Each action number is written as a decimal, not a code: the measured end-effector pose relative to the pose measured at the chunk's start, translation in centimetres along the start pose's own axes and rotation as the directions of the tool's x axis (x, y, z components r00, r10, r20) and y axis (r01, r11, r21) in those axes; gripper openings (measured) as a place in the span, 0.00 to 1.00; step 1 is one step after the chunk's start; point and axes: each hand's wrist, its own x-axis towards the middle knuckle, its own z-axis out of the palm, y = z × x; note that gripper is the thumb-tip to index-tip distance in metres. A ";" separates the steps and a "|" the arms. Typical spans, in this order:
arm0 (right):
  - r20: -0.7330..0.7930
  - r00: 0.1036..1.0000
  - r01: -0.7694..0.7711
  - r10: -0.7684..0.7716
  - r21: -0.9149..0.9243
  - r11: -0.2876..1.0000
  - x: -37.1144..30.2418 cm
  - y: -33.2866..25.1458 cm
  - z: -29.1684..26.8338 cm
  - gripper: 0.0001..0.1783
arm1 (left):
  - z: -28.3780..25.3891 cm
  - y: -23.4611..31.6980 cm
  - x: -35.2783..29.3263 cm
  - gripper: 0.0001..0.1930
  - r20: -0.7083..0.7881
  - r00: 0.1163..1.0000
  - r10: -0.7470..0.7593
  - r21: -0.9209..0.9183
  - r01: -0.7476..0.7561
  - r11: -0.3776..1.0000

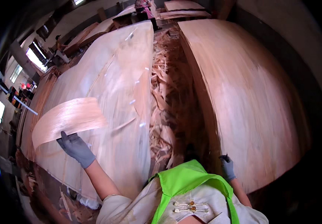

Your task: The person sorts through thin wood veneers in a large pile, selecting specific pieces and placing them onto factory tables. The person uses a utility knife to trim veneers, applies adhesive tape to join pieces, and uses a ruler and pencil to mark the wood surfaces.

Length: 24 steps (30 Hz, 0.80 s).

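My left hand (76,148), in a grey glove with dark fingertips, grips the near edge of a loose piece of wood veneer (71,114). That piece is pale, thin and curved, raised over a large veneer sheet (125,93) on the left. My right hand (227,167), gloved alike, is down at the near left edge of the veneer stack (250,112) on the right. Its fingers look curled, and what they hold, if anything, is too dark to make out. A narrow veneer sliver (124,123) is over the left sheet.
Veneer scraps (162,89) fill the gap between the two stacks. Small white patches dot the left sheet along its right side. A person (145,8) is at the far end, another (59,43) at the far left. More stacked wood (183,14) lies at the back.
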 end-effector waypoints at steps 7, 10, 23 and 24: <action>0.219 0.949 0.225 -0.226 0.032 0.974 20.9 -7.9 6.4 0.09 | 13.7 -17.0 -0.2 0.20 0.079 0.915 -0.396 -0.167 0.403 0.900; 0.261 0.940 0.186 -0.217 0.139 0.973 26.6 -13.8 9.8 0.12 | 20.4 -24.0 -1.3 0.21 0.271 0.801 -0.533 -0.091 0.573 0.815; 0.617 0.761 -0.228 -0.202 0.544 0.807 43.4 -29.5 27.5 0.29 | 33.1 -44.1 -3.5 0.19 0.289 0.490 -0.822 0.011 0.857 0.515; 0.605 0.749 -0.101 -0.270 0.507 0.856 45.3 -30.8 28.6 0.27 | 33.8 -46.2 -3.4 0.19 0.315 0.501 -0.806 -0.022 0.853 0.522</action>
